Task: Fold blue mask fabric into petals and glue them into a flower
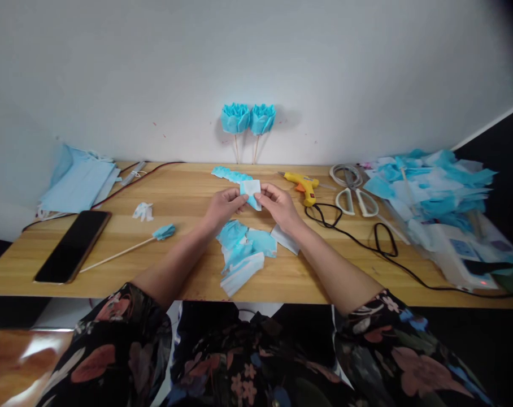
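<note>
Between my two hands is a small blue and white piece of mask fabric [251, 188]. My left hand [226, 206] pinches its left side, and my right hand [278, 204] pinches its right side. Behind the hands lies a strip of blue petal-shaped pieces [229, 173], partly covered by the held piece. Nearer to me, blue fabric scraps [242, 249] are piled on the table, with a pale piece [285, 239] by my right forearm. To the left rests a wooden stick with a small blue bud [164, 231] at its tip.
Two blue fabric flowers [248, 118] on sticks lean against the wall. A yellow glue gun [302, 186], scissors [356, 202] and a black cord [345, 232] lie to the right, beside heaped fabric [434, 186]. A phone [73, 247] and stacked masks [76, 183] occupy the left.
</note>
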The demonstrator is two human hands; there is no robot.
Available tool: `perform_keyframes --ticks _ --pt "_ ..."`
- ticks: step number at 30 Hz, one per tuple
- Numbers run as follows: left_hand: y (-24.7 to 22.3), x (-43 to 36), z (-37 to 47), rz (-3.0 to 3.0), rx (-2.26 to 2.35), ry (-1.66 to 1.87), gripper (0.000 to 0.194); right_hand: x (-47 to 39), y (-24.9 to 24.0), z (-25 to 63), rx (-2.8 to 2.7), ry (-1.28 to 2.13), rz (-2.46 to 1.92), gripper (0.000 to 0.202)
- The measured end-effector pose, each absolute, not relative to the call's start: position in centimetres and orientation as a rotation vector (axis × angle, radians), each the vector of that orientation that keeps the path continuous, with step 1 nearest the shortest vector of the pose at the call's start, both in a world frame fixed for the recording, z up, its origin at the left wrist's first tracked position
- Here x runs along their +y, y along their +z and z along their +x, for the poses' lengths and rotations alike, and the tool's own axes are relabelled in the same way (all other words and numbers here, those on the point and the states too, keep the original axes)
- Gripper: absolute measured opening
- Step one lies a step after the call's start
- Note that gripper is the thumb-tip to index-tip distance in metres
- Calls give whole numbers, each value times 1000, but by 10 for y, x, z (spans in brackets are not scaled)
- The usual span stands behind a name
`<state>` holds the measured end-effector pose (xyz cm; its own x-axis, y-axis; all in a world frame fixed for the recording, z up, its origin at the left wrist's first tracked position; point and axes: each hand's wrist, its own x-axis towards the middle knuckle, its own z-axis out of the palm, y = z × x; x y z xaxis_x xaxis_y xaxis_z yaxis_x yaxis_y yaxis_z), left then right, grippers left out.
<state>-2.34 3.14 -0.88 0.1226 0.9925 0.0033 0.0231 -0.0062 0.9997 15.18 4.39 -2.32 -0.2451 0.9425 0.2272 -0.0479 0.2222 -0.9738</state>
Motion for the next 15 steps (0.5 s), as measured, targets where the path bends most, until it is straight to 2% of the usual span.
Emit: perform_keyframes --ticks 7,15 --pt "-8 29 -24 1310 1102 1025 31 46 -22 156 -1451 1230 -912 38" --pt "-3 24 -22 1409 1149 955 24 41 -11 159 -1542 1191 -905 43"
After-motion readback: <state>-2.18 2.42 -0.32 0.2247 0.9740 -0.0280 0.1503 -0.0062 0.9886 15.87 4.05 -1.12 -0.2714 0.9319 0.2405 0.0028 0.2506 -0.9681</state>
